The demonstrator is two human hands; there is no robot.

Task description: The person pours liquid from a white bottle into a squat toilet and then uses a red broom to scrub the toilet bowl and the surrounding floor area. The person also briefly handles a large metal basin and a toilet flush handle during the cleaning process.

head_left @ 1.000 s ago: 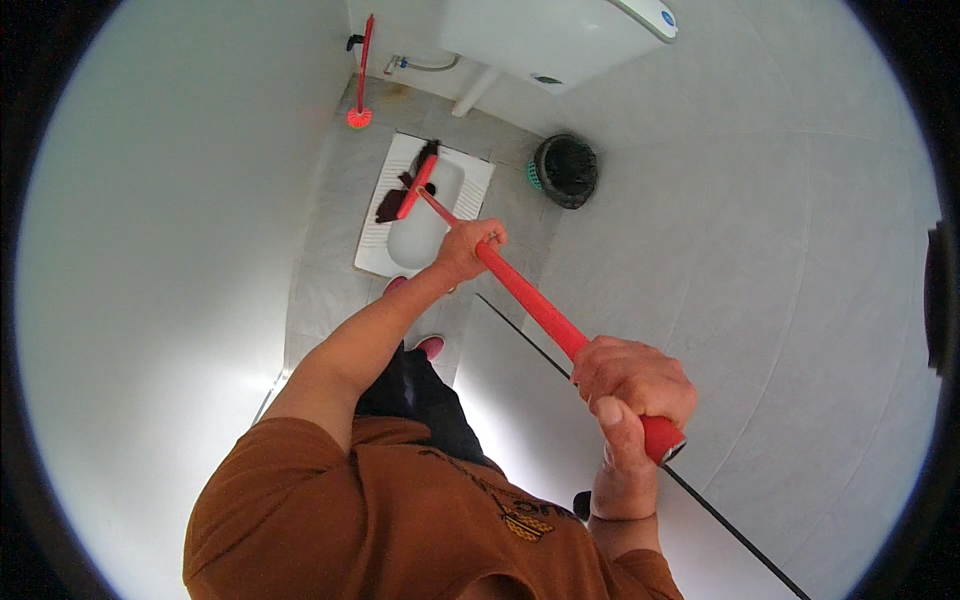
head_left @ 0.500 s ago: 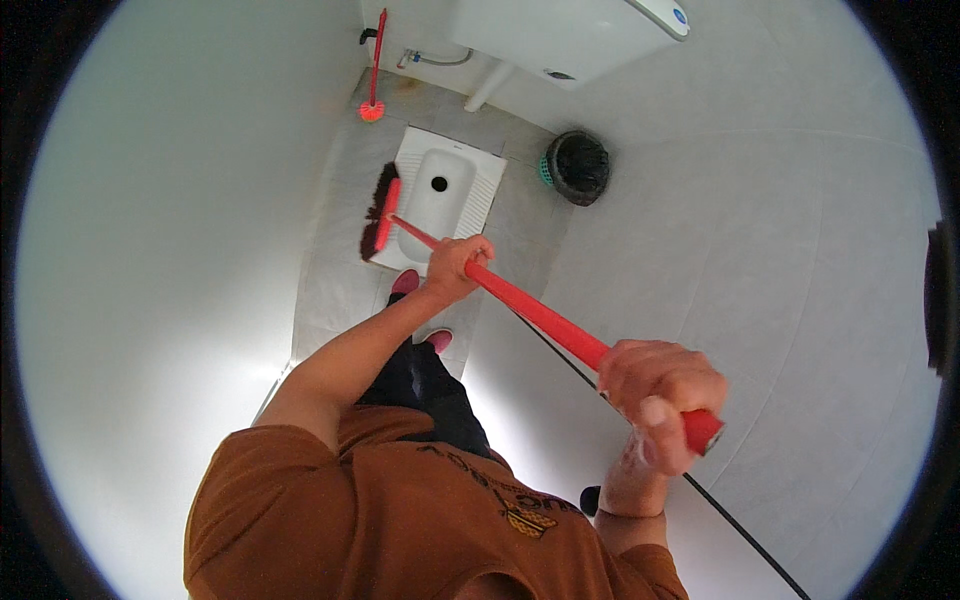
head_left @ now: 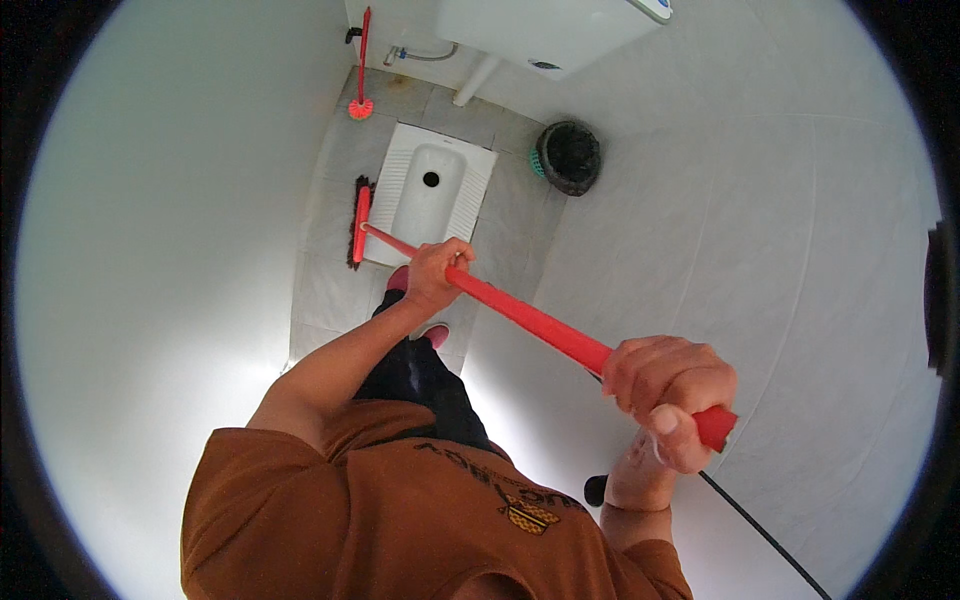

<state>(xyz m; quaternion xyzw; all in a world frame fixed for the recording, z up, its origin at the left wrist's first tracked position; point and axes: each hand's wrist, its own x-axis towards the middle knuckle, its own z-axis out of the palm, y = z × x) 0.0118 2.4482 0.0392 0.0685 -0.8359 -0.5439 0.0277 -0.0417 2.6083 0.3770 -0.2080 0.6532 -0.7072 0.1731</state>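
I hold a broom (head_left: 530,318) with a long red handle slanting from lower right to upper left. My right hand (head_left: 672,398) is wrapped round the handle close to its top end. Farther down the shaft, my left hand (head_left: 440,272) grips it with curled fingers. The broom's red head with dark bristles (head_left: 361,222) is at the left edge of a white squat toilet (head_left: 390,185), over the grey floor tiles. Whether the bristles touch the floor is hard to tell.
A red toilet brush (head_left: 361,108) leans upright in the far left corner. A bin with a black liner (head_left: 572,160) stands right of the toilet. Above it hangs a white cistern (head_left: 560,35) with a pipe. Walls close in on both sides; my feet stand in front of the toilet.
The broom head has moved left, off the toilet's left edge and toward the left wall. My left hand went slightly left with it; my right hand shifted slightly right.
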